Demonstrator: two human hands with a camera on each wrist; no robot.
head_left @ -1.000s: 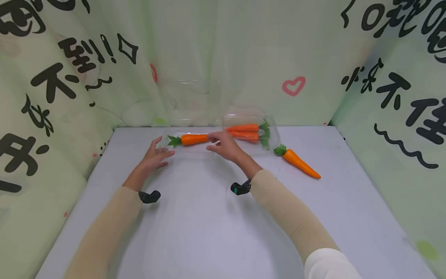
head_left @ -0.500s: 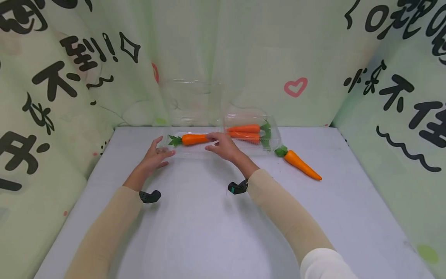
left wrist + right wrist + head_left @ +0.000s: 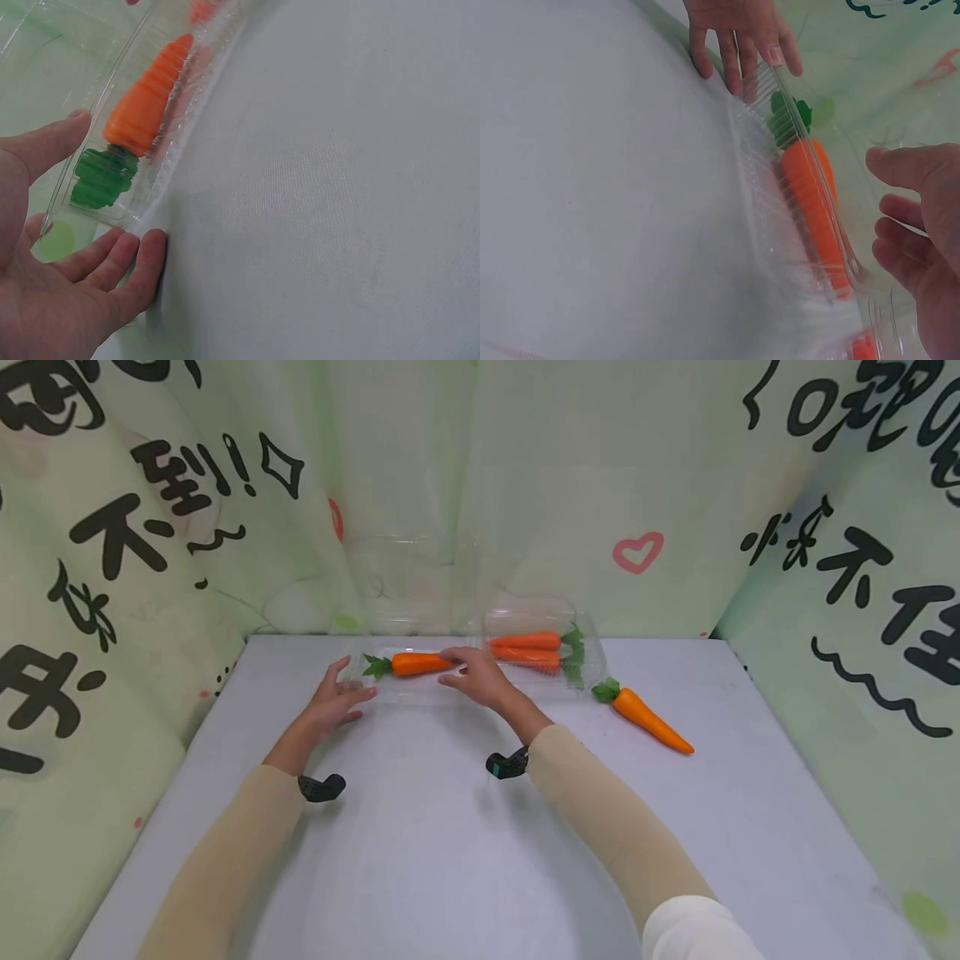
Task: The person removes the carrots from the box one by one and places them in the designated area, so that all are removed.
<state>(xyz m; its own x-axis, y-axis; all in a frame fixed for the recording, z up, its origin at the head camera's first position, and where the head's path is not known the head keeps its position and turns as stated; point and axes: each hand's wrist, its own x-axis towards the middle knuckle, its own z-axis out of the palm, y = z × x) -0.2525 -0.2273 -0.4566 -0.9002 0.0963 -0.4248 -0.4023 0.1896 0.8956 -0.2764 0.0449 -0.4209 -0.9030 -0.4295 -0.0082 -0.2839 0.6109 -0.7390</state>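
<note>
A clear plastic box (image 3: pixel 405 697) lies along the table's back edge, its see-through lid (image 3: pixel 420 568) raised behind it. Inside is an orange carrot (image 3: pixel 414 664) with green leaves at the left end. My left hand (image 3: pixel 324 708) is at the box's left end; in the left wrist view its thumb (image 3: pixel 66 142) rests on the rim, with the fingers spread by the end wall. My right hand (image 3: pixel 486 682) hovers over the box's right part, near the carrot's tip. In the right wrist view its fingers (image 3: pixel 904 244) are loosely bent and nothing is between them.
Two more carrots (image 3: pixel 528 641) lie in a second clear box (image 3: pixel 596 652) adjoining on the right. A loose carrot (image 3: pixel 651 720) lies on the white table (image 3: pixel 420 843) at the right. A pale green curtain (image 3: pixel 555 485) with black writing surrounds the table.
My right hand has shifted slightly left over the box. The left hand stays at the box's end, and the carrots lie as before.
</note>
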